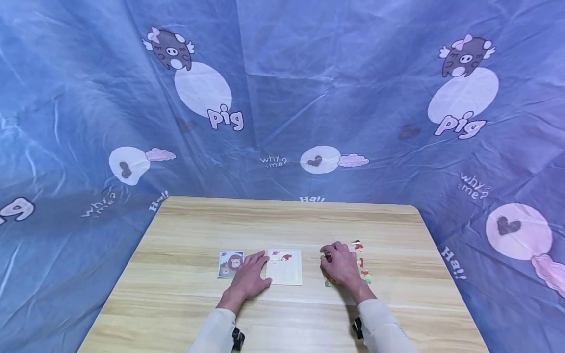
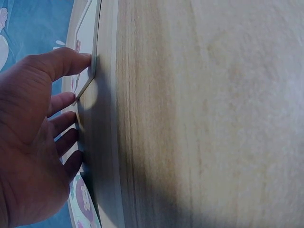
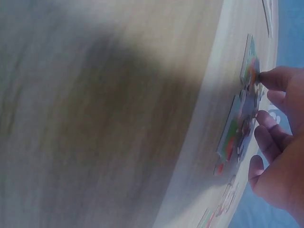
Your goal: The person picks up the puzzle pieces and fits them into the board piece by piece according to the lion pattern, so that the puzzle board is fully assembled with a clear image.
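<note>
Blue cloth (image 1: 284, 108) reads "pig," "why me?" and "Ha!!"
Left hand (image 1: 249, 275), fingers loosely spread, touches the white tray (image 1: 285, 274); right hand (image 1: 342, 264), fingers bent, covers puzzle pieces (image 1: 367, 278) rightward, grip unclear.

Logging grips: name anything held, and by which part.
Left hand touches the white tray at its left edge; right hand touches puzzle pieces, any grip unclear.

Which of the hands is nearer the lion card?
Left: the left hand is beside the lion card; the right hand is beyond the white tray, over puzzle pieces.
</note>
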Tool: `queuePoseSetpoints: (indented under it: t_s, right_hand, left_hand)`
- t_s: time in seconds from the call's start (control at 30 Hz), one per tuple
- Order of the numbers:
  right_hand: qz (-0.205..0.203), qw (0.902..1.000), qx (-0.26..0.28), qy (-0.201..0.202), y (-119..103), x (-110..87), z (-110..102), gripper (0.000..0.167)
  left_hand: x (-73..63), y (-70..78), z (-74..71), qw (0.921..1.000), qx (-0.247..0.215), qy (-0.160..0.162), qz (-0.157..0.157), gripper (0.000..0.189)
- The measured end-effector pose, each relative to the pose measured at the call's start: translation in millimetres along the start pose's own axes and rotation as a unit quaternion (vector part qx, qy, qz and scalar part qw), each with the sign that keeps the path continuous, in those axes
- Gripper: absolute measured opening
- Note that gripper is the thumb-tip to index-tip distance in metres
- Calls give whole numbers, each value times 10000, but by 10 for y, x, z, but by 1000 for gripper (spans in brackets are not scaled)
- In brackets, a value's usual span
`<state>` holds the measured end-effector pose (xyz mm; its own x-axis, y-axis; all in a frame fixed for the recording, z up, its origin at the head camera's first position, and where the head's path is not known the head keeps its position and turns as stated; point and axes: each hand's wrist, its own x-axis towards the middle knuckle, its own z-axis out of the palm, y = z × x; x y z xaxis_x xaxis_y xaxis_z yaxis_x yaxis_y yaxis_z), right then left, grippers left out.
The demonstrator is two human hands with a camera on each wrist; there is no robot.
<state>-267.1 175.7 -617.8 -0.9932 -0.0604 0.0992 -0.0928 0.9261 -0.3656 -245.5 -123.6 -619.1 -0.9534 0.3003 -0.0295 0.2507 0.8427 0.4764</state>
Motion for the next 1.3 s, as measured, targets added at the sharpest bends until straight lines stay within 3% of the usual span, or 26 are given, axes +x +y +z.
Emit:
queuePoseSetpoints:
  t_s: [0.3,0.63,1.0,1.3]
  right_hand:
    - [101,9999,-35,-135,59,-33,-55,34]
    - [399,9982,287,-351,88,-12,-90,40]
    - [624,9965,34,-550,126,-9,-147,40]
    - [558,9974,54,-458,189,-13,-157,39]
  left_hand:
    - [-39,45,11,10000,-1,-3,-64,64]
    - [-40,49,11,9999,-72,-25,-73,64]
    - [-22,31,18,9998,-106,-79,-126,65]
    - [-20,22,31,9999,-85,-87,-119,65]
